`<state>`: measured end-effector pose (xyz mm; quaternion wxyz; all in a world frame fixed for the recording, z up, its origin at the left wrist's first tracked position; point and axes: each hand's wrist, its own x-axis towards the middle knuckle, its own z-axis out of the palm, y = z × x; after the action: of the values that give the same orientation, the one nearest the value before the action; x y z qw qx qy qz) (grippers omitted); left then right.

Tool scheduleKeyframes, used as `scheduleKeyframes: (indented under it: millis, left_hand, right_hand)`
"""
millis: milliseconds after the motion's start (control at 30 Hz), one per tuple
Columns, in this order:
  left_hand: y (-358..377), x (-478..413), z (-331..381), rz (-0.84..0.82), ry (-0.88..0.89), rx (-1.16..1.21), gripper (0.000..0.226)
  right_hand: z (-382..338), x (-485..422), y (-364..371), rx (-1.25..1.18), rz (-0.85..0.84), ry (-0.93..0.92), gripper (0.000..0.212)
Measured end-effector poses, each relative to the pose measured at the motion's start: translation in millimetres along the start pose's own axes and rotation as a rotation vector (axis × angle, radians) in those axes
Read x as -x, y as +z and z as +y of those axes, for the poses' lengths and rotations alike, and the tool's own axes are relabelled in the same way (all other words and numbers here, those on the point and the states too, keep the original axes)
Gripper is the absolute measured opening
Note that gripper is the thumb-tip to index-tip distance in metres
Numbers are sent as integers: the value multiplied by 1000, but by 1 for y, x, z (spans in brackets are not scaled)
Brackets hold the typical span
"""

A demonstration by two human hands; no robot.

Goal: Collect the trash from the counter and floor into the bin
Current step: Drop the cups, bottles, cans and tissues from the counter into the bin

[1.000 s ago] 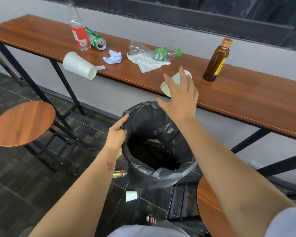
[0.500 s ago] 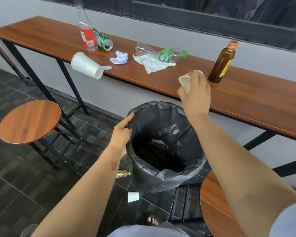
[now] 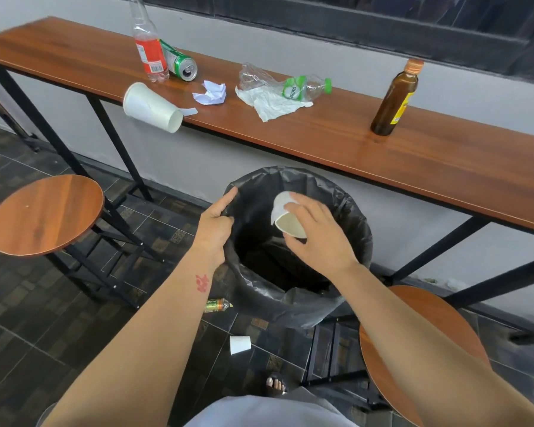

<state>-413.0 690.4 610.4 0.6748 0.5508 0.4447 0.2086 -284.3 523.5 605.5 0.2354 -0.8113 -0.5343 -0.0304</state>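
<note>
**Small cup carried off the surface and now held over the bin**

A second ago the right hand [image 3: 318, 232] was reaching for a small paper cup [image 3: 285, 217] at the near edge of the surface [image 3: 444, 155]; half a second ago it had closed on it there. Now the cup is tipped on its side above the mouth of the bin [image 3: 349, 208], the fingers [image 3: 302, 200] wrapped around it, not yet let go. The left hand [image 3: 215, 221] has stayed on the bin's left rim, pinching the black liner to hold the opening wide.

So the first piece looks nearly binned; only the release is left. Plenty remains: on the surface, a large paper cup [image 3: 151, 107], a red-labelled bottle [image 3: 148, 47], a can [image 3: 179, 61], crumpled paper [image 3: 211, 93], a tissue [image 3: 270, 101], a crushed bottle [image 3: 285, 84] and a brown bottle [image 3: 393, 100]; on the floor, another small cup [image 3: 239, 345] and a bottle [image 3: 218, 305] beside the bin.
</note>
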Motion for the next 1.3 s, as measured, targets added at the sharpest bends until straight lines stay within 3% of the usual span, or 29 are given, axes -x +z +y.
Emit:
scheduleKeyframes:
  millis: [100, 300, 433, 667, 767, 1000, 1300]
  left_hand:
    - [-3, 6, -2, -7, -2, -13, 59]
    - [-7, 12, -6, -28, -9, -28, 58]
    - [-5, 12, -5, -27, 5, -80, 57]
    - [7, 8, -2, -79, -24, -24, 59]
    - [15, 4, 0, -108, -51, 18, 61]
    - [39, -17, -2, -140, -29, 23, 62]
    - [52, -50, -4, -81, -19, -72, 65]
  right_hand:
    - [6, 8, 8, 69, -273, 141, 58]
    - [5, 21, 17, 88, -467, 240, 79]
    - [4, 19, 7, 123, -329, 198, 73]
    - [10, -6, -38, 50, 301, 266, 53]
    - [26, -26, -57, 69, 454, 363, 55]
    - [78, -75, -83, 35, 548, 582, 72]
    - [136, -130, -89, -184, 463, 787, 98]
